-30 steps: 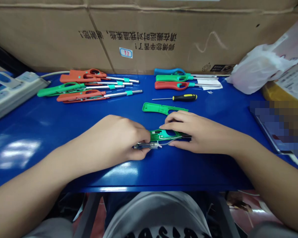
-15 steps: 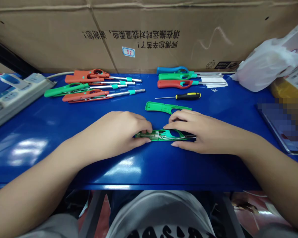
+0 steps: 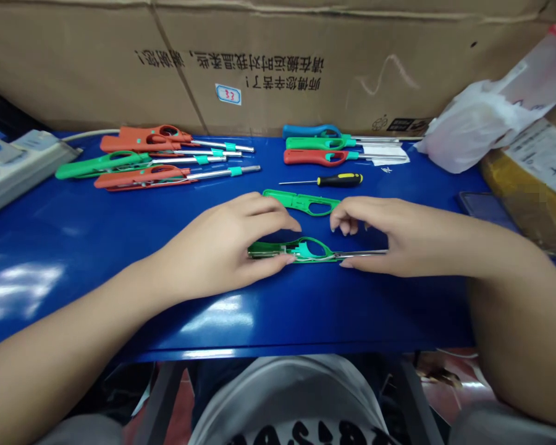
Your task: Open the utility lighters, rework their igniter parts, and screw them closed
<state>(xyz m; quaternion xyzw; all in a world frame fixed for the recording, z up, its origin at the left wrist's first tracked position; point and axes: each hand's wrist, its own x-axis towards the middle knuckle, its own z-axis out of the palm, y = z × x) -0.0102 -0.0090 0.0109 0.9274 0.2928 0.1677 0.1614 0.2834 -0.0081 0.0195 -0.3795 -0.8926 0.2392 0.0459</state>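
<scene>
- The open lighter (image 3: 291, 250), a green shell half with its wiring and parts showing, lies flat on the tabletop (image 3: 74, 247), directly in front of the person, with its metal tube (image 3: 361, 253) pointing to the right.
- The left hand (image 3: 217, 244) is relaxed and not clenched. Its thumb (image 3: 285, 260) reaches the near edge of the lighter's rear end, while its other fingers curve above the lighter without touching it.
- The right hand (image 3: 389, 238) is also loose, with its thumb tip near the base of the tube and its fingers raised above the shell's opening. Neither hand grips the lighter.
- What has just changed: the right hand's fingers have lifted off the lighter, leaving the whole tube and the shell's opening in view. The lighter now lies free on the tabletop.
- A matching green shell half (image 3: 301, 202) lies just beyond the fingers, with its hollow side up.
- Farther off lie a yellow-and-black screwdriver (image 3: 340, 180) and two groups of whole lighters (image 3: 141, 177) (image 3: 312, 157) in orange, green, red and blue.
- Along the back stands a cardboard box (image 3: 74, 62). A power strip (image 3: 18, 164) sits at the left, and a white plastic bag (image 3: 467, 127) at the right.
</scene>
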